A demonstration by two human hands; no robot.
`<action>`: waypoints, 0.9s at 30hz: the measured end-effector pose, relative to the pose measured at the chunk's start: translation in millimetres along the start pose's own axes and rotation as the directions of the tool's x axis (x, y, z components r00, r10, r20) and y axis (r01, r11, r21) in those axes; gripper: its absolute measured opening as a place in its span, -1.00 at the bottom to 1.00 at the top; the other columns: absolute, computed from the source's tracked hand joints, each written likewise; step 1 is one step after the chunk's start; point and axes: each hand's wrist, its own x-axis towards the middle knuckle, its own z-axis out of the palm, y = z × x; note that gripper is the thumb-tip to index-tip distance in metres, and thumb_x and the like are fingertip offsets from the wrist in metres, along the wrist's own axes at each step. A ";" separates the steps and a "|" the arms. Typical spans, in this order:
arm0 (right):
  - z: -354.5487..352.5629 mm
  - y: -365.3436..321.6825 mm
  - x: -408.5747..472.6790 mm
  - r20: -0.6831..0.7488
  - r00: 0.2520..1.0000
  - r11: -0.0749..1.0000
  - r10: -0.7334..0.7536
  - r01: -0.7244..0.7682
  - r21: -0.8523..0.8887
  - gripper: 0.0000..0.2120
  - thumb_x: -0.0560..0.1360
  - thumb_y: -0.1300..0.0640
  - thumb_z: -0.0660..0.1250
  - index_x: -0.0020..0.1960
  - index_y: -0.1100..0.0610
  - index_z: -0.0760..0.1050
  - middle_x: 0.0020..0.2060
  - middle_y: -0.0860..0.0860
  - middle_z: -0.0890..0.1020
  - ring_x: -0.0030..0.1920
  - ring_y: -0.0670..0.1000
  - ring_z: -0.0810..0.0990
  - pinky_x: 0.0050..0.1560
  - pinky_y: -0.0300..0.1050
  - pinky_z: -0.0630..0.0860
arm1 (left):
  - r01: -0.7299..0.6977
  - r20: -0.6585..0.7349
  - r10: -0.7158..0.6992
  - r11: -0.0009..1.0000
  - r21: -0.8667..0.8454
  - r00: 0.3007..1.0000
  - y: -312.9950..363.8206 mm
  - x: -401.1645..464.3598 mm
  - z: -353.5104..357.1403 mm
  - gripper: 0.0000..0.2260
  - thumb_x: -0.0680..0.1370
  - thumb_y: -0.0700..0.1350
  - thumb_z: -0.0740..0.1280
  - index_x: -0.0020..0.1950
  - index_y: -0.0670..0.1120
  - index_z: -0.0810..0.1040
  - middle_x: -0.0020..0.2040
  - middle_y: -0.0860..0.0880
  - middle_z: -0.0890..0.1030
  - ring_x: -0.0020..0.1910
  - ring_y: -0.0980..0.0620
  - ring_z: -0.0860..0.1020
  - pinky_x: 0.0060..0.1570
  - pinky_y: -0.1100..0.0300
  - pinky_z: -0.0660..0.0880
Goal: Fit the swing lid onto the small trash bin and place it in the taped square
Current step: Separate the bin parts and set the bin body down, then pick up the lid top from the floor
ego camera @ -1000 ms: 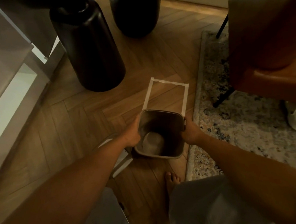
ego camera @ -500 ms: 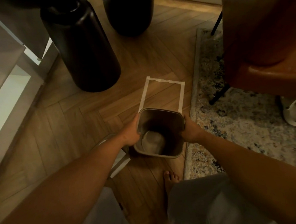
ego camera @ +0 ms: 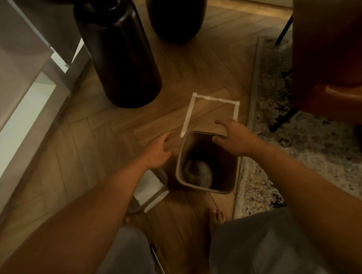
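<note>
Right hand (ego camera: 234,138) fingers pinch the far rim of the open bin (ego camera: 207,163) at centre frame; the left hand (ego camera: 158,151) hangs released beside it. With one grip the bin could tip or drag short of the taped square (ego camera: 214,99) above, lid (ego camera: 150,188) unfitted, lower left.

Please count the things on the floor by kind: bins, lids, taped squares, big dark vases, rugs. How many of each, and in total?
Trash bin: 1
Swing lid: 1
Taped square: 1
Dark vases: 2
Rug: 1
Total: 6
</note>
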 end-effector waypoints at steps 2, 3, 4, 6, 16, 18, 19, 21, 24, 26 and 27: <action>-0.1 -18.5 4.9 -0.021 0.999 0.999 -0.049 0.050 0.017 -0.40 0.60 -0.04 0.38 0.58 0.04 0.31 0.34 0.16 0.58 0.25 0.18 0.61 0.10 -0.15 0.42 | 0.038 -0.025 -0.038 0.999 -0.003 0.999 -17.2 -6.4 -10.7 -0.43 0.62 -0.15 0.37 0.60 -0.12 0.26 0.43 -0.18 0.47 0.35 -0.21 0.51 0.25 0.00 0.50; 0.6 -25.9 7.1 -0.027 0.998 0.997 -0.065 0.066 0.027 -0.42 0.60 -0.03 0.37 0.58 0.02 0.32 0.31 0.15 0.61 0.22 0.18 0.63 0.09 -0.15 0.43 | 0.054 -0.039 -0.054 0.999 -0.003 0.998 -24.7 -9.2 -15.1 -0.44 0.62 -0.14 0.37 0.59 -0.12 0.27 0.42 -0.18 0.48 0.34 -0.20 0.51 0.20 0.05 0.49; 2.4 -33.6 10.1 -0.030 0.997 0.996 -0.077 0.078 0.035 -0.43 0.60 -0.03 0.37 0.57 0.00 0.32 0.31 0.13 0.61 0.22 0.17 0.63 0.10 -0.14 0.44 | 0.069 -0.051 -0.069 0.998 -0.002 0.996 -32.9 -12.4 -19.7 -0.44 0.62 -0.12 0.37 0.59 -0.12 0.27 0.44 -0.16 0.47 0.35 -0.17 0.50 0.19 0.08 0.47; 10.2 -49.7 17.7 -0.028 0.994 0.993 -0.107 0.108 0.037 -0.45 0.61 -0.01 0.36 0.56 -0.03 0.33 0.39 0.08 0.56 0.31 0.12 0.57 0.13 -0.15 0.42 | 0.094 -0.067 -0.094 0.996 0.005 0.993 -49.0 -20.9 -29.8 -0.42 0.62 -0.09 0.38 0.61 -0.10 0.25 0.47 -0.13 0.44 0.37 -0.13 0.48 0.28 0.03 0.47; 88.9 -116.6 71.9 0.137 0.964 0.971 -0.229 0.236 -0.039 -0.51 0.62 0.09 0.34 0.53 0.10 0.40 0.46 0.12 0.48 0.38 0.13 0.51 0.26 -0.10 0.41 | 0.293 -0.104 -0.306 0.948 -0.121 0.946 -148.2 -56.3 -57.5 -0.42 0.61 -0.15 0.40 0.58 -0.24 0.27 0.47 -0.23 0.44 0.45 -0.19 0.43 0.30 0.21 0.32; 105.5 -120.5 81.3 0.194 0.955 0.969 -0.225 0.240 -0.059 -0.51 0.62 0.11 0.33 0.53 0.13 0.40 0.46 0.14 0.49 0.38 0.15 0.51 0.30 -0.08 0.41 | 0.331 -0.105 -0.350 0.929 -0.165 0.931 -165.9 -62.0 -57.5 -0.44 0.63 -0.12 0.38 0.57 -0.24 0.27 0.46 -0.23 0.45 0.45 -0.22 0.43 0.39 0.11 0.34; 116.8 -123.2 86.8 0.221 0.950 0.969 -0.219 0.239 -0.068 -0.51 0.62 0.11 0.33 0.53 0.14 0.40 0.46 0.15 0.49 0.38 0.17 0.51 0.32 -0.06 0.42 | 0.353 -0.106 -0.374 0.918 -0.180 0.921 -177.0 -66.0 -56.7 -0.45 0.64 -0.10 0.37 0.57 -0.22 0.28 0.46 -0.22 0.45 0.45 -0.22 0.43 0.40 0.06 0.36; 141.6 -127.7 96.0 0.265 0.942 0.969 -0.205 0.233 -0.080 -0.51 0.62 0.10 0.33 0.53 0.13 0.39 0.44 0.16 0.50 0.37 0.19 0.52 0.32 -0.01 0.46 | 0.379 -0.082 -0.397 0.909 -0.173 0.914 -200.5 -70.4 -51.8 -0.51 0.66 -0.07 0.33 0.55 -0.18 0.34 0.44 -0.20 0.48 0.42 -0.21 0.45 0.34 0.07 0.36; 177.5 -129.6 104.9 0.343 0.922 0.971 -0.177 0.221 -0.093 -0.50 0.63 0.11 0.34 0.53 0.19 0.37 0.43 0.20 0.50 0.37 0.21 0.51 0.22 -0.07 0.42 | 0.424 0.000 -0.427 0.897 -0.121 0.904 -224.3 -71.1 -41.6 -0.66 0.69 -0.04 0.24 0.40 -0.18 0.51 0.37 -0.21 0.54 0.32 -0.20 0.51 0.30 0.03 0.40; 201.1 -128.6 108.9 0.399 0.905 0.971 -0.148 0.209 -0.114 -0.47 0.64 0.09 0.33 0.56 0.21 0.34 0.48 0.21 0.44 0.43 0.23 0.45 0.29 -0.02 0.41 | 0.452 0.015 -0.454 0.884 -0.115 0.891 -235.4 -71.3 -32.0 -0.65 0.69 0.04 0.21 0.32 -0.16 0.57 0.29 -0.19 0.58 0.23 -0.18 0.55 0.27 -0.05 0.46; 209.4 -127.4 108.5 0.417 0.899 0.974 -0.135 0.198 -0.113 -0.47 0.64 0.07 0.34 0.55 0.22 0.34 0.48 0.22 0.44 0.43 0.23 0.45 0.29 0.00 0.41 | 0.463 0.038 -0.461 0.881 -0.098 0.886 -236.3 -72.6 -26.3 -0.63 0.68 0.09 0.21 0.31 -0.13 0.57 0.27 -0.18 0.60 0.21 -0.17 0.57 0.26 -0.08 0.48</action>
